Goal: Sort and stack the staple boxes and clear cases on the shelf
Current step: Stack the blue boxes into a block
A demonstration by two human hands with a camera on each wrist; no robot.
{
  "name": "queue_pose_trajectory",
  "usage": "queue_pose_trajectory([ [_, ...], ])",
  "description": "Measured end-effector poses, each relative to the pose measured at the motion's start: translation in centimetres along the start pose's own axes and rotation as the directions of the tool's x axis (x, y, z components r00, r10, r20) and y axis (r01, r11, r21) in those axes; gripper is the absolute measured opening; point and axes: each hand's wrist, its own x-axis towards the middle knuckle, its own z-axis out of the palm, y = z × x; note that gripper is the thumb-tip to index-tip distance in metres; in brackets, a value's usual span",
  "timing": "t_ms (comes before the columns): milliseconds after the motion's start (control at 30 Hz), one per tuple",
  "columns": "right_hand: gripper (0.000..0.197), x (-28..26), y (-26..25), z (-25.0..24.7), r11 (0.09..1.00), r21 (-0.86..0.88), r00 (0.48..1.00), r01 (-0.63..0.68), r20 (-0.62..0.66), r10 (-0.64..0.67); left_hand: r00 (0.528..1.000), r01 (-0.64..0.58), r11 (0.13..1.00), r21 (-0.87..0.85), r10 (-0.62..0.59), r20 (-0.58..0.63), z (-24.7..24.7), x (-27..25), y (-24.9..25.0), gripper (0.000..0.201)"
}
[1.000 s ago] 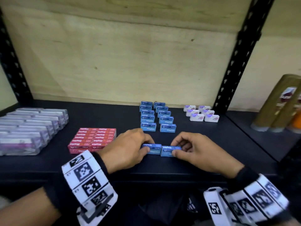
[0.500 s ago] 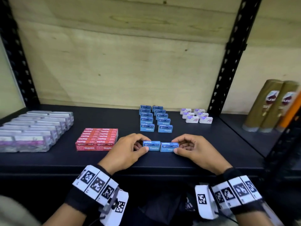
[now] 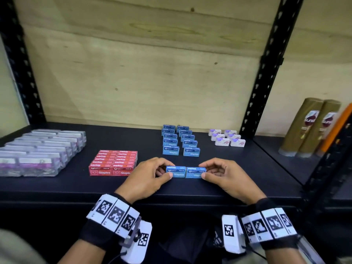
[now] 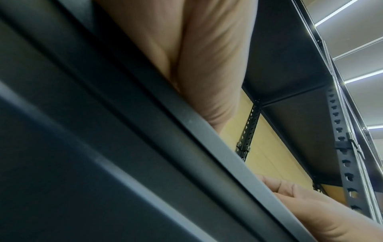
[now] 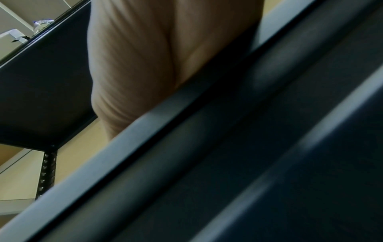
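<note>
**A:** Head view first. How far along does the sorting look?

**B:** Mostly done, I'd judge. Take the red staple box block (image 3: 113, 162) as landmark: the clear cases (image 3: 41, 149) sit in rows to its left, the blue staple box rows (image 3: 180, 140) run back toward the wall to its right, and the white boxes (image 3: 227, 137) lie further right again. Only two blue boxes are out of line, at the front edge of the shelf (image 3: 190, 191), just right of the red block.

**A:** And the hands?

**B:** The left hand (image 3: 146, 178) pinches the left blue box (image 3: 176, 171) between thumb and curled fingers; the right hand (image 3: 226, 177) pinches the right blue box (image 3: 195, 172) likewise. The boxes touch end to end (both lying flat on the shelf).

**A:** Left wrist view?

**B:** The shelf's front lip (image 4: 207, 131), the heel of the left hand (image 4: 207, 57) above it, and the right hand's fingers (image 4: 300, 196) lower down. No boxes visible.

**A:** Right wrist?

**B:** The same: lip and palm only. What's left, I'd say, is joining this pair to the blue rows.
</note>
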Motion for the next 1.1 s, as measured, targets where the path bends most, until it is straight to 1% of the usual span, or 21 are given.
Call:
queue_pose_trajectory([
  [267, 0.019, 0.1, 0.2, 0.1, 1.000, 0.006, 1.000, 0.021, -0.002, -0.021, 1.000, -0.003, 1.000, 0.012, 0.003, 0.010, 0.1, 0.1, -0.1, 0.019],
  [567, 0.019, 0.3, 0.4, 0.2, 0.999, -0.033, 0.999, 0.033, -0.010, -0.033, 1.000, 0.001, 0.999, 0.042, -0.002, 0.015, 0.2, 0.2, -0.3, 0.019],
  [633, 0.017, 0.2, 0.2, 0.3, 0.999, -0.031, 0.999, 0.030, -0.025, -0.030, 1.000, 0.016, 1.000, 0.023, -0.016, 0.000, 0.2, 0.3, -0.2, 0.024],
  [733, 0.016, 0.1, -0.2, 0.2, 1.000, -0.012, 0.999, 0.018, -0.046, -0.019, 0.998, 0.066, 0.998, 0.006, -0.066, 0.009, -0.1, 0.3, 0.5, 0.042],
  [833, 0.016, 0.0, -0.8, 0.2, 1.000, 0.003, 0.998, -0.015, -0.064, 0.015, 0.996, 0.078, 0.991, 0.105, -0.083, 0.046, -0.7, 0.3, 1.7, 0.050],
  [933, 0.020, 0.2, -1.9, -0.5, 0.998, 0.000, 0.998, -0.055, -0.036, 0.055, 0.997, 0.037, 0.977, 0.209, -0.049, 0.052, -2.1, 0.6, 3.8, 0.045],
  [1033, 0.020, 1.2, -3.6, -2.2, 0.990, -0.141, 1.000, -0.026, 0.007, 0.027, 0.996, -0.020, 0.943, 0.331, -0.009, 0.087, -4.1, 2.1, 6.6, 0.034],
  [1100, 0.016, 2.3, -5.1, -3.4, 0.974, -0.227, 1.000, -0.005, 0.016, 0.009, 0.993, -0.024, 0.920, 0.391, -0.024, 0.117, -5.3, 3.6, 7.9, 0.026],
])
